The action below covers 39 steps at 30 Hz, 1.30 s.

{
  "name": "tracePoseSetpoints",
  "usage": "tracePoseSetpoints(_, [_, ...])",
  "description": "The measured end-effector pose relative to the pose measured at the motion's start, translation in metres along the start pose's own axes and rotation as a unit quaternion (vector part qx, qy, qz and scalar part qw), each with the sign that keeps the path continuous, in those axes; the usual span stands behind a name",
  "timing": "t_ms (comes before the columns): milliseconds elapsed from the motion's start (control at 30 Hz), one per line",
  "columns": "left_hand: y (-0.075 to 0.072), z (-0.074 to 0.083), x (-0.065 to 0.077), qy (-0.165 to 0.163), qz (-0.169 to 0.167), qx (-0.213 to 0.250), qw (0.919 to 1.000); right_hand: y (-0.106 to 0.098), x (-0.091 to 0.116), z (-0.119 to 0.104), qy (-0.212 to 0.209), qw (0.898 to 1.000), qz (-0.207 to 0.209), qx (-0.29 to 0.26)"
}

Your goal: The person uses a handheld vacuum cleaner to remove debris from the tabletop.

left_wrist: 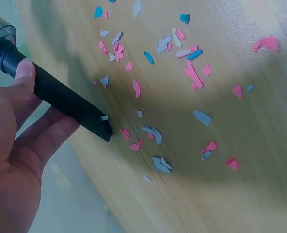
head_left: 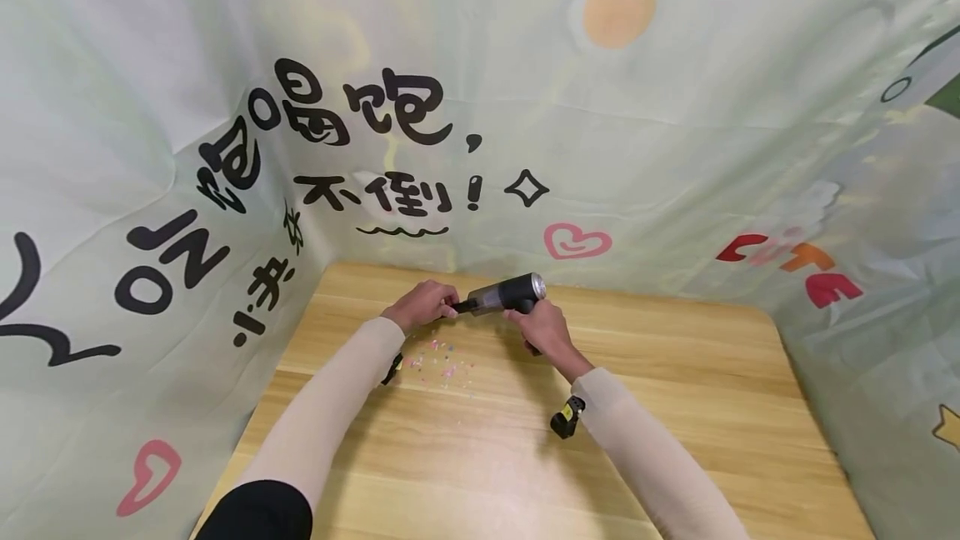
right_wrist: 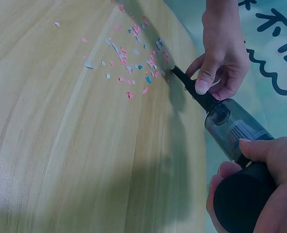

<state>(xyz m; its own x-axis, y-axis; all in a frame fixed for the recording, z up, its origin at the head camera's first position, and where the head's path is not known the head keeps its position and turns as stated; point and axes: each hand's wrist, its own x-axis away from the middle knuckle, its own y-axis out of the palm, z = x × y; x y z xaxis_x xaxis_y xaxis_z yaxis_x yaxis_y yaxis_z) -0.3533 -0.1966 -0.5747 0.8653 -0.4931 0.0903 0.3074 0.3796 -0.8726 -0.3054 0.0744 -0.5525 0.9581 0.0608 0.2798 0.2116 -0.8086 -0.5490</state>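
Observation:
A black handheld vacuum cleaner with a smoky clear dust cup is held above the back of the table. My right hand grips its handle. With thumb and fingers, my left hand pinches the black nozzle at the front of the cup. In the left wrist view, the nozzle's slanted tip is beside scattered pink, blue and grey paper scraps, and a small pale scrap is at the tip. A pleated filter shows through the cup.
The wooden table has its back and left edges close to a printed cloth wall. The scraps lie on the table's left part, in front of the hands. Small black devices are strapped at both wrists.

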Motion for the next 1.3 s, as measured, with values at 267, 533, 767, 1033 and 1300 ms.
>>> tracePoseSetpoints(267, [0.0,-0.003,0.004,-0.007,0.0,0.008,0.9999,0.005,0.003,-0.004,0.0,1.0,0.003,-0.003])
tracePoseSetpoints(533, [-0.001,-0.007,0.006,-0.005,0.002,0.002,1.0,0.005,0.002,-0.008,0.007,1.0,-0.001,0.016])
tracePoseSetpoints(767, [-0.002,-0.009,0.009,-0.01,0.002,0.005,0.9999,0.008,0.003,-0.011,0.0,1.0,-0.004,0.013])
tracePoseSetpoints(1033, [-0.004,-0.012,0.013,-0.014,0.001,0.01,0.9999,0.01,0.004,-0.016,-0.003,1.0,-0.008,0.018])
tracePoseSetpoints(1300, [-0.004,-0.016,0.016,-0.006,0.004,-0.003,1.0,0.012,0.002,-0.02,0.0,1.0,-0.008,0.03])
